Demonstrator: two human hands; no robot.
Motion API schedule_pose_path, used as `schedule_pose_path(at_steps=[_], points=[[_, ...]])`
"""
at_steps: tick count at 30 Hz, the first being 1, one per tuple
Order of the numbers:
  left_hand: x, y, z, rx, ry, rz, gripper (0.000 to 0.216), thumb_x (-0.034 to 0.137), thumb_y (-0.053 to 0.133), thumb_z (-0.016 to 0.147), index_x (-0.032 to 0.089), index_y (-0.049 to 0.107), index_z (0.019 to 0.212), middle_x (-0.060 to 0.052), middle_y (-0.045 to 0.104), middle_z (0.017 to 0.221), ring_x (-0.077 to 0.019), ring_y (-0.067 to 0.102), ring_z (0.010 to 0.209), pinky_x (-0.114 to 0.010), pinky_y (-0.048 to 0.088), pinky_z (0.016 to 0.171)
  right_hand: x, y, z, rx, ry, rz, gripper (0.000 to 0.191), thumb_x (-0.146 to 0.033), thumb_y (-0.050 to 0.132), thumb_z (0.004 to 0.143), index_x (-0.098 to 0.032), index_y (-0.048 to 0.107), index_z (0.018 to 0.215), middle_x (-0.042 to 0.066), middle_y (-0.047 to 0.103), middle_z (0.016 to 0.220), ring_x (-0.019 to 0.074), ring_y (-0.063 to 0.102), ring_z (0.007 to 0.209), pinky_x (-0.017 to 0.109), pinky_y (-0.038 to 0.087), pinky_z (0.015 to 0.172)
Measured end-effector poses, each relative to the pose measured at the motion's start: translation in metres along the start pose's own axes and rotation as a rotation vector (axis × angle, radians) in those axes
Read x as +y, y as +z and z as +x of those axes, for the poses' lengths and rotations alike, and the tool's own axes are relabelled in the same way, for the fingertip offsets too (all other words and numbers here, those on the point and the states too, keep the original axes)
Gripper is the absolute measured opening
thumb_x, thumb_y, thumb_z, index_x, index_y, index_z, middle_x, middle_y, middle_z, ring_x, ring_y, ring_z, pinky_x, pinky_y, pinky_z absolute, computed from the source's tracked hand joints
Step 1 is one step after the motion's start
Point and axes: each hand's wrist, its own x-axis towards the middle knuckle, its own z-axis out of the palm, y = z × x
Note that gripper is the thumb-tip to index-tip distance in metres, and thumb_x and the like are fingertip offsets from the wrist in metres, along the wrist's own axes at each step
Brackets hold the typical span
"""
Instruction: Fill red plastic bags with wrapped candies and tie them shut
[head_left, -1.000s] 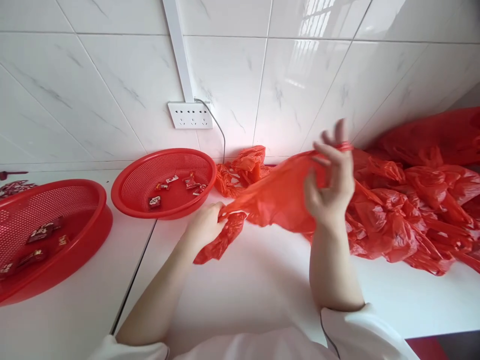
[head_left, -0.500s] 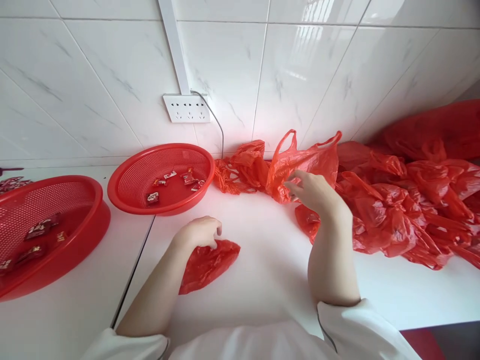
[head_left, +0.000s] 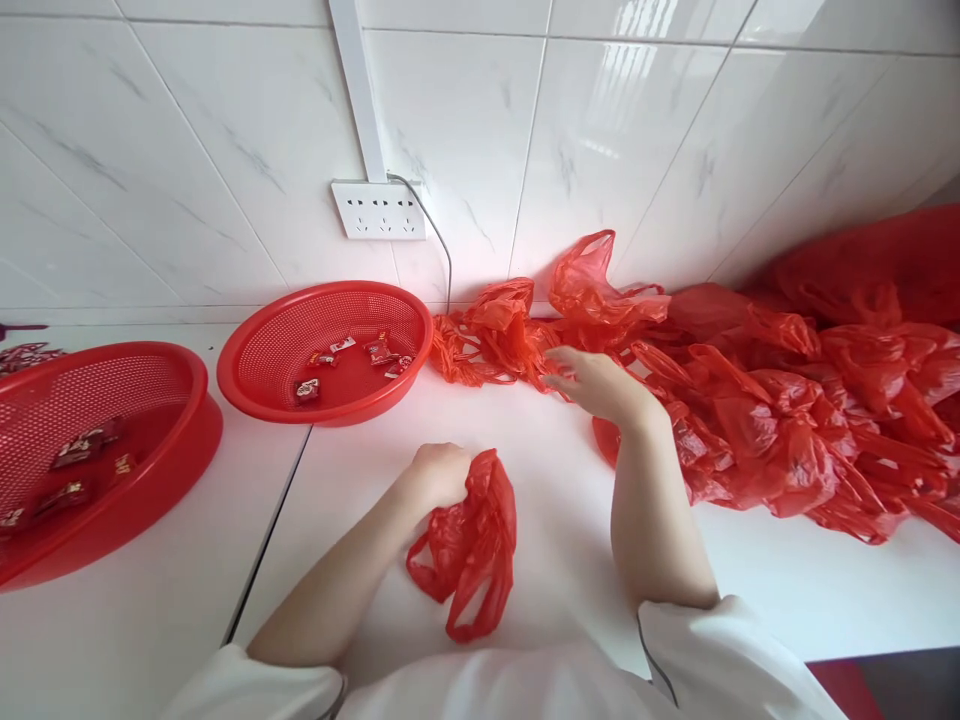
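Note:
My left hand [head_left: 437,474] is closed on a crumpled red plastic bag [head_left: 469,545], holding it a little above the white counter [head_left: 540,560] so its handles hang down. My right hand [head_left: 596,384] reaches forward with fingers stretched out, just in front of a heap of red plastic bags [head_left: 750,400] that lies along the tiled wall. It holds nothing, and its fingertips are at the edge of the heap.
Two red mesh baskets stand on the left: one [head_left: 326,350] near the wall with a few wrapped candies [head_left: 307,390], a larger one [head_left: 97,450] at the far left, also with candies. A wall socket [head_left: 379,210] with a cable sits above.
My right hand let go of the bag it held up, which dropped onto the heap. My left hand gathered its bag and lifted it from the counter, moving slightly right.

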Motion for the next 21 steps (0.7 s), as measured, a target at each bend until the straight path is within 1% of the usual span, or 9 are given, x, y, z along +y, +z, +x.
schedule_pose_path(at_steps=[3, 6, 7, 9, 11, 13, 17, 19, 21], points=[[0.001, -0.008, 0.008, 0.136, 0.113, -0.31, 0.018, 0.029, 0.052, 0.082, 0.022, 0.066, 0.09, -0.006, 0.073, 0.095, -0.0242, 0.068, 0.091, -0.033, 0.051, 0.078, -0.026, 0.006, -0.017, -0.193, -0.174, 0.163, 0.046, -0.048, 0.056, 0.089, -0.028, 0.055, 0.13, 0.009, 0.07, 0.11, 0.0261, 0.066, 0.099, 0.04, 0.052, 0.084], [-0.004, -0.022, 0.01, 0.333, 0.235, -0.945, 0.031, 0.035, 0.051, 0.084, 0.02, 0.06, 0.11, -0.009, 0.069, 0.114, -0.0234, 0.066, 0.101, -0.034, 0.054, 0.081, -0.046, 0.013, -0.026, -0.166, -0.306, 0.293, 0.069, -0.04, 0.069, 0.08, -0.034, 0.04, 0.142, 0.005, 0.068, 0.116, 0.0239, 0.067, 0.094, 0.037, 0.055, 0.077], [-0.006, -0.027, 0.01, 0.372, 0.239, -1.119, 0.032, 0.036, 0.052, 0.083, 0.019, 0.06, 0.109, -0.01, 0.069, 0.113, -0.0243, 0.067, 0.1, -0.036, 0.054, 0.08, -0.051, 0.014, -0.026, -0.13, -0.328, 0.348, 0.066, -0.035, 0.068, 0.081, -0.034, 0.042, 0.141, 0.004, 0.068, 0.113, 0.0218, 0.068, 0.089, 0.035, 0.056, 0.072], [-0.01, -0.034, 0.008, 0.414, 0.186, -1.288, 0.031, 0.037, 0.05, 0.081, 0.017, 0.062, 0.102, -0.01, 0.071, 0.103, -0.0256, 0.068, 0.093, -0.039, 0.056, 0.077, -0.055, 0.012, -0.026, -0.092, -0.327, 0.481, 0.04, -0.032, 0.058, 0.087, -0.029, 0.055, 0.127, 0.002, 0.07, 0.098, 0.0163, 0.066, 0.071, 0.028, 0.054, 0.059], [-0.014, -0.041, 0.003, 0.457, 0.115, -1.308, 0.033, 0.041, 0.045, 0.082, 0.016, 0.064, 0.094, -0.01, 0.072, 0.091, -0.0267, 0.069, 0.087, -0.04, 0.056, 0.073, -0.054, 0.005, -0.026, -0.126, -0.28, 0.627, 0.021, -0.037, 0.053, 0.091, -0.022, 0.063, 0.101, -0.001, 0.066, 0.076, 0.0112, 0.058, 0.049, 0.023, 0.046, 0.041], [-0.02, -0.049, -0.003, 0.501, 0.087, -1.257, 0.039, 0.047, 0.042, 0.084, 0.017, 0.065, 0.093, -0.009, 0.072, 0.085, -0.0264, 0.068, 0.084, -0.039, 0.056, 0.07, -0.048, -0.004, -0.027, -0.138, -0.221, 0.757, 0.029, -0.045, 0.058, 0.088, -0.019, 0.06, 0.078, -0.004, 0.055, 0.058, 0.0082, 0.045, 0.037, 0.021, 0.035, 0.031], [-0.035, -0.065, -0.014, 0.536, 0.106, -1.148, 0.039, 0.049, 0.044, 0.085, 0.018, 0.063, 0.101, -0.006, 0.07, 0.086, -0.0227, 0.067, 0.081, -0.033, 0.053, 0.066, -0.029, -0.021, -0.031, 0.13, -0.131, 0.93, 0.049, -0.052, 0.066, 0.082, -0.02, 0.045, 0.051, -0.005, 0.036, 0.043, 0.0074, 0.034, 0.037, 0.022, 0.031, 0.033], [-0.037, -0.07, -0.02, 0.566, 0.066, -1.045, 0.034, 0.046, 0.048, 0.084, 0.019, 0.061, 0.101, -0.004, 0.068, 0.087, -0.0216, 0.065, 0.082, -0.031, 0.051, 0.066, -0.022, -0.024, -0.031, 0.276, -0.104, 0.986, 0.054, -0.053, 0.066, 0.081, -0.02, 0.041, 0.047, -0.003, 0.039, 0.043, 0.008, 0.036, 0.038, 0.024, 0.033, 0.037], [-0.031, -0.07, -0.027, 0.73, 0.024, -0.845, 0.03, 0.044, 0.049, 0.087, 0.02, 0.06, 0.1, -0.004, 0.066, 0.092, -0.0215, 0.064, 0.088, -0.032, 0.05, 0.073, -0.02, -0.023, -0.029, 0.344, -0.099, 1.033, 0.052, -0.055, 0.065, 0.081, -0.02, 0.046, 0.048, -0.001, 0.048, 0.047, 0.0099, 0.042, 0.041, 0.026, 0.038, 0.042]])
